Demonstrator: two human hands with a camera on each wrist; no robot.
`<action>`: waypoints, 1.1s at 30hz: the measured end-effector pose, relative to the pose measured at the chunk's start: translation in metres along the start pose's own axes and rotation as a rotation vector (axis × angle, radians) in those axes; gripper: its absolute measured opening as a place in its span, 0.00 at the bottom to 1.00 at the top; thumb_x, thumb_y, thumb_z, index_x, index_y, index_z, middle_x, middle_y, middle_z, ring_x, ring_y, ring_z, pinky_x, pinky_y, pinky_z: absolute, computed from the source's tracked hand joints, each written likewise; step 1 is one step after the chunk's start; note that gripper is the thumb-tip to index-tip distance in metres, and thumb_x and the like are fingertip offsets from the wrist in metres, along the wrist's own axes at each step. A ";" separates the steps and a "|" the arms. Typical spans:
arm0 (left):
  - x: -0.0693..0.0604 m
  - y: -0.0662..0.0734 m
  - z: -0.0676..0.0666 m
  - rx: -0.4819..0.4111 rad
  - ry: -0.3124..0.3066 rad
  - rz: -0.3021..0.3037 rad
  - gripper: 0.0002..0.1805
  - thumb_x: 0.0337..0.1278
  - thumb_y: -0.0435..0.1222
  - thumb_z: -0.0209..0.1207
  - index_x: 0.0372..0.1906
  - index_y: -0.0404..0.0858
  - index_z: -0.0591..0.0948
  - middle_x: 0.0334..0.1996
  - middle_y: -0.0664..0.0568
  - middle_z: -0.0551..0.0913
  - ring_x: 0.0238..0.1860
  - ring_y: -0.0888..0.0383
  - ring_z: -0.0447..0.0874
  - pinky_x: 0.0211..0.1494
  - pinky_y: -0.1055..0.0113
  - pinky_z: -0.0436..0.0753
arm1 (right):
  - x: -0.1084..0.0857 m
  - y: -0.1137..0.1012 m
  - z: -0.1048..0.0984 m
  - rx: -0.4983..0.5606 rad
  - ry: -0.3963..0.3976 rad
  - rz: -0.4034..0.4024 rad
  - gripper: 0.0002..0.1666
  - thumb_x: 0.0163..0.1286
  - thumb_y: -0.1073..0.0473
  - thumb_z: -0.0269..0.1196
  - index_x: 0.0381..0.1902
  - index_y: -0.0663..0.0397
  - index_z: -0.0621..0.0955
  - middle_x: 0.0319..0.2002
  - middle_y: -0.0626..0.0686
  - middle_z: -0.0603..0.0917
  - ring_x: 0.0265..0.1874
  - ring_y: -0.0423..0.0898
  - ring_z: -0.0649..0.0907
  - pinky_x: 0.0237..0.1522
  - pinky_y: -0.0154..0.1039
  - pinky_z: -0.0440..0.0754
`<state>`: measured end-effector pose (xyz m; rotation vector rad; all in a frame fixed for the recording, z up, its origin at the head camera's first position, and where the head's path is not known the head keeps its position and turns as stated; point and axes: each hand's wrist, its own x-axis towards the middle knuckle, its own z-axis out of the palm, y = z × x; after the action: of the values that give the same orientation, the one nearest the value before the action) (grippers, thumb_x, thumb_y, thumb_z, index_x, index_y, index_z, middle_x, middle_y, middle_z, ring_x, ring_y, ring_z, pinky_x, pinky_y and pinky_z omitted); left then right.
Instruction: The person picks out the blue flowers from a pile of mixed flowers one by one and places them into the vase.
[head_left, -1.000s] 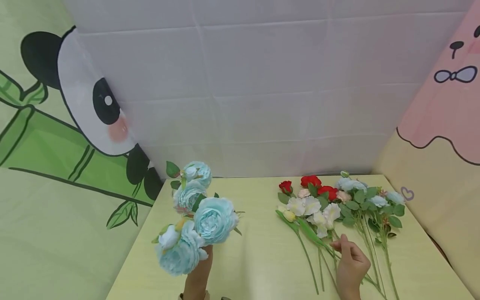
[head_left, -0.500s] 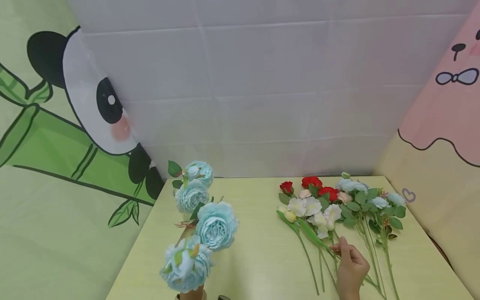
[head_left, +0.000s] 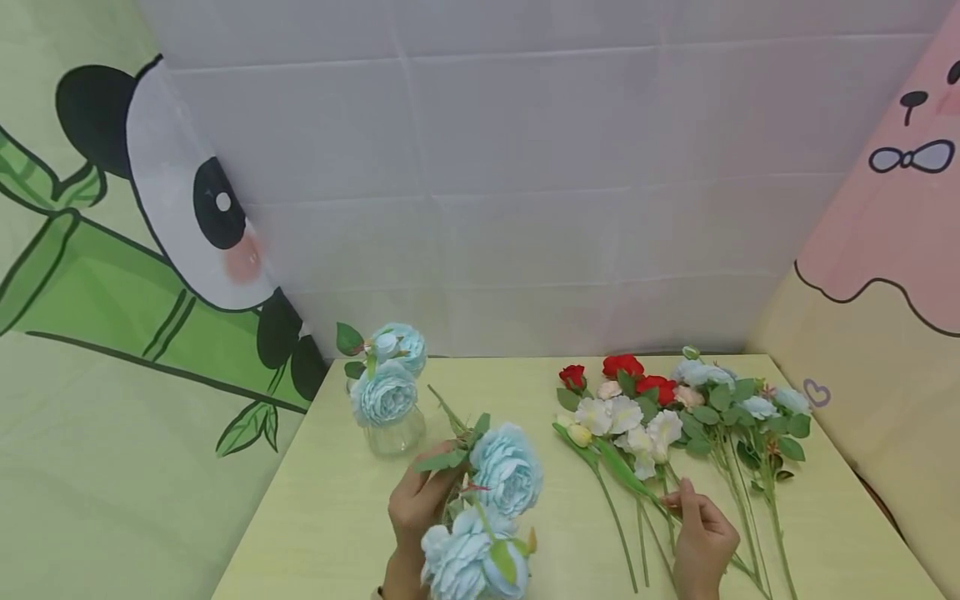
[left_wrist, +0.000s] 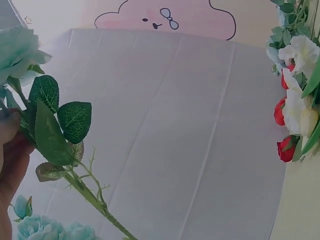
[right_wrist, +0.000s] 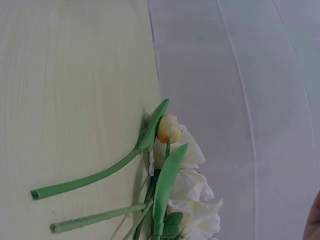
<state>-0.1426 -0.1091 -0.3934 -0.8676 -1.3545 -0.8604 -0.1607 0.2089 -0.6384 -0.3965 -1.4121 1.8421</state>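
My left hand point(head_left: 422, 504) holds a light-blue artificial peony point(head_left: 507, 468) by its upper stem, just below the leaves. Its large blooms tip toward me, and the bare stem end points away toward the back left. In the left wrist view, the thumb and fingers close on the stem point(left_wrist: 95, 200) beneath green leaves. Behind that hand stands a clear glass vase point(head_left: 396, 435) with other blue peonies point(head_left: 384, 393) in it. Over the stems on the right, my right hand point(head_left: 703, 533) hangs with loosely curled fingers; no held thing is visible in it.
Several artificial flowers lie at the right: red roses point(head_left: 622, 364), white blooms point(head_left: 636, 433), a yellow tulip point(head_left: 579, 432) and pale-blue flowers point(head_left: 703, 371) with long stems. The pale yellow table point(head_left: 315, 533) meets a white cloth backdrop point(head_left: 525, 208) at its far edge.
My left hand has moved right and toward me from beside the vase, and the peony has turned, its blooms now lower and its stem end showing. The right hand has stayed nearly still.
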 end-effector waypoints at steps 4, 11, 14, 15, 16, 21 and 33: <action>-0.002 0.000 0.002 -0.034 -0.093 0.051 0.12 0.58 0.29 0.55 0.24 0.24 0.81 0.31 0.36 0.80 0.36 0.51 0.83 0.44 0.73 0.81 | -0.001 -0.003 0.000 0.015 -0.019 -0.026 0.20 0.62 0.60 0.62 0.24 0.78 0.78 0.19 0.54 0.84 0.22 0.47 0.83 0.30 0.33 0.82; -0.023 -0.005 -0.003 0.033 -0.218 0.011 0.10 0.59 0.31 0.55 0.27 0.30 0.83 0.33 0.38 0.80 0.33 0.49 0.81 0.44 0.71 0.80 | -0.010 -0.034 0.009 0.136 -0.084 -0.051 0.17 0.63 0.62 0.61 0.22 0.74 0.80 0.18 0.53 0.84 0.20 0.44 0.83 0.31 0.32 0.82; -0.021 -0.005 -0.002 0.029 -0.226 0.021 0.11 0.60 0.31 0.55 0.26 0.30 0.83 0.32 0.38 0.80 0.32 0.48 0.81 0.44 0.71 0.80 | -0.004 -0.005 0.001 -0.016 -0.005 0.003 0.21 0.62 0.58 0.63 0.23 0.76 0.79 0.19 0.53 0.84 0.20 0.47 0.82 0.29 0.32 0.81; -0.019 -0.004 -0.002 0.028 -0.228 0.028 0.12 0.60 0.31 0.54 0.26 0.30 0.83 0.32 0.39 0.80 0.32 0.48 0.81 0.43 0.71 0.80 | -0.004 -0.005 0.001 -0.029 0.002 0.018 0.21 0.61 0.57 0.63 0.23 0.75 0.80 0.18 0.53 0.84 0.20 0.48 0.82 0.28 0.33 0.81; -0.017 -0.004 -0.001 0.028 -0.229 0.037 0.12 0.60 0.31 0.54 0.26 0.30 0.83 0.32 0.39 0.80 0.32 0.49 0.81 0.43 0.71 0.80 | -0.005 -0.004 0.002 -0.041 0.004 0.029 0.22 0.61 0.56 0.63 0.23 0.75 0.80 0.18 0.54 0.84 0.20 0.48 0.82 0.28 0.33 0.81; -0.005 -0.002 -0.001 0.060 -0.248 0.085 0.11 0.60 0.31 0.54 0.26 0.30 0.83 0.31 0.40 0.81 0.32 0.50 0.82 0.41 0.70 0.80 | -0.006 -0.004 0.003 -0.069 0.004 0.044 0.23 0.61 0.55 0.63 0.23 0.75 0.79 0.18 0.54 0.84 0.21 0.49 0.82 0.28 0.33 0.81; -0.011 -0.013 -0.007 0.151 -0.260 0.058 0.11 0.60 0.31 0.54 0.27 0.30 0.83 0.33 0.39 0.82 0.32 0.49 0.83 0.42 0.70 0.81 | -0.009 -0.001 0.002 -0.113 -0.003 0.052 0.23 0.62 0.53 0.62 0.23 0.73 0.80 0.19 0.53 0.84 0.21 0.49 0.81 0.27 0.33 0.80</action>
<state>-0.1517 -0.1211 -0.4046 -0.9191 -1.5897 -0.6061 -0.1558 0.2008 -0.6386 -0.4917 -1.5251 1.8097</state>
